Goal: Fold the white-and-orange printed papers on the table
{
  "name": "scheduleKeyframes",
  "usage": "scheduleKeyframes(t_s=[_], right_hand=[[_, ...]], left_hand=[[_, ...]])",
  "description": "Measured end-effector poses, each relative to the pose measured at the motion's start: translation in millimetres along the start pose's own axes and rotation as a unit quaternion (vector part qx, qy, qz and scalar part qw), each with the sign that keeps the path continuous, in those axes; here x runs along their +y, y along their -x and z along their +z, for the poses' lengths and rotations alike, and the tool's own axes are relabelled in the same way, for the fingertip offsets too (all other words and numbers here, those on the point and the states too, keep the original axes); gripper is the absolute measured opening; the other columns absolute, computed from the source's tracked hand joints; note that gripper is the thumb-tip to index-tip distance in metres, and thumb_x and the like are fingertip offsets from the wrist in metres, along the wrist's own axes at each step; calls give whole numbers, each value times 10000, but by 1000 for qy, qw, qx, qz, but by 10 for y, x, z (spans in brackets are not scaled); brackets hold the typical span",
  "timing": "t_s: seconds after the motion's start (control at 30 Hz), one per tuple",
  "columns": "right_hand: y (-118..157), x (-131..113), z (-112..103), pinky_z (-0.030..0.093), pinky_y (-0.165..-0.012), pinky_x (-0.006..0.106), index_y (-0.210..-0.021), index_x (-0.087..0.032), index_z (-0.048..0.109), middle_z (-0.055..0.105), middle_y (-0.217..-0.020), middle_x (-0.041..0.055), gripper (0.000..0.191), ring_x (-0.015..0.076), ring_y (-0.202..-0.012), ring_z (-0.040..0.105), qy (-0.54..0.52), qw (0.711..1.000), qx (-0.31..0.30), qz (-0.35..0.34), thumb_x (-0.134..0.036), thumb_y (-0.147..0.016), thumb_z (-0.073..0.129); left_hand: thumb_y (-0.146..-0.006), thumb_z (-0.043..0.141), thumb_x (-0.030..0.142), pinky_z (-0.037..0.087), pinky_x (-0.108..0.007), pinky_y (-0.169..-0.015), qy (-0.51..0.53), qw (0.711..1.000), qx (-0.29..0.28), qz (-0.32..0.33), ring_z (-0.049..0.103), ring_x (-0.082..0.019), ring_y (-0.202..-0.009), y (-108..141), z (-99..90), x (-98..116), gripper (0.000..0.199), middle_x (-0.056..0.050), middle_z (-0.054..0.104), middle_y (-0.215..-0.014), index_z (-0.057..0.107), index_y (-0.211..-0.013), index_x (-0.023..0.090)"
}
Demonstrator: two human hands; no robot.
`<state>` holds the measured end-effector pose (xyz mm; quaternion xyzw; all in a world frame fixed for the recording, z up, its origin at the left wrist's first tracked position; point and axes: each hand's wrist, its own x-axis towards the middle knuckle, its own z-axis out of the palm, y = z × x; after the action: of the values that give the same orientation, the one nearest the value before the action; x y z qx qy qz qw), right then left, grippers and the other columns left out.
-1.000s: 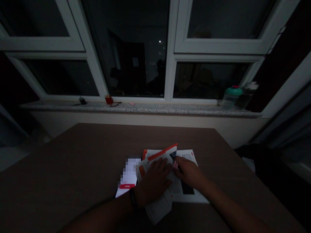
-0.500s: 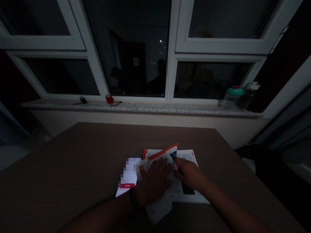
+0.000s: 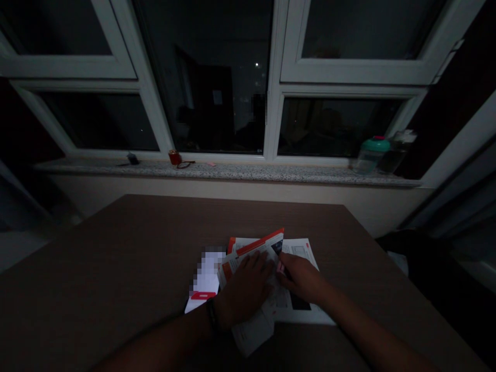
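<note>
A printed booklet with orange and white pages lies open on the brown table. Its left page is folded over at a slant. My left hand rests on the folded page with its fingers spread. On the right, my right hand pinches a small pinkish object at the edge of the folded page; dim light hides its exact shape. A lit phone screen, partly blurred out, lies left of the booklet.
The table reaches toward a window. On the stone sill stand a red jar, a small dark item and, at the right, a bottle with a teal lid beside a clear one.
</note>
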<state>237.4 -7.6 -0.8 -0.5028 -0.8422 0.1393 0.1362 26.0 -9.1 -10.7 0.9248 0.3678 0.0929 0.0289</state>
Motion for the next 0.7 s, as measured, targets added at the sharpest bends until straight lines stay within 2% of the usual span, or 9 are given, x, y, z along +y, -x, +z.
scheduleKeyframes(t_s=[0.1, 0.3, 0.4, 0.57, 0.7], right_hand=[[36, -22, -1, 393, -747, 279, -928, -206, 514, 655, -921, 59, 69, 210, -885, 616, 0, 999, -19, -32, -228, -873, 549], [-19, 18, 40, 398, -738, 283, -1019, -192, 507, 667, -978, 83, 121, 215, -883, 626, -6, 999, 25, 45, -240, -908, 501], [-23, 29, 50, 400, -740, 288, -992, -190, 510, 657, -950, 79, 103, 217, -872, 615, -5, 999, 18, 33, -246, -905, 502], [53, -34, 49, 393, -746, 285, -913, -203, 516, 630, -912, 58, 66, 211, -877, 587, -3, 999, -8, -32, -218, -857, 550], [34, -36, 60, 394, -735, 284, -901, -204, 513, 632, -891, 53, 37, 208, -854, 594, -4, 1000, 14, 2, -211, -871, 533]], left_hand=[[-985, 470, 271, 302, -504, -1131, -9, 1000, 1, 5, 341, -303, -1405, 2, 6, -1, 482, -126, 390, -1515, 371, -1451, 194], [-981, 470, 290, 293, -503, -1136, -14, 1000, -2, 2, 324, -305, -1414, 2, 10, -10, 476, -119, 381, -1523, 393, -1441, 192], [-980, 472, 300, 291, -501, -1138, -16, 1000, -7, 3, 316, -307, -1418, 8, -4, -12, 480, -116, 379, -1526, 396, -1442, 192], [-974, 483, 266, 299, -500, -1131, -5, 1000, -5, -5, 313, -300, -1417, 17, -49, 14, 494, -110, 353, -1538, 371, -1451, 204], [-951, 512, 243, 338, -456, -1106, 8, 1000, 5, -2, 425, -278, -1327, 21, -70, 46, 447, -97, 464, -1442, 434, -1390, 206]])
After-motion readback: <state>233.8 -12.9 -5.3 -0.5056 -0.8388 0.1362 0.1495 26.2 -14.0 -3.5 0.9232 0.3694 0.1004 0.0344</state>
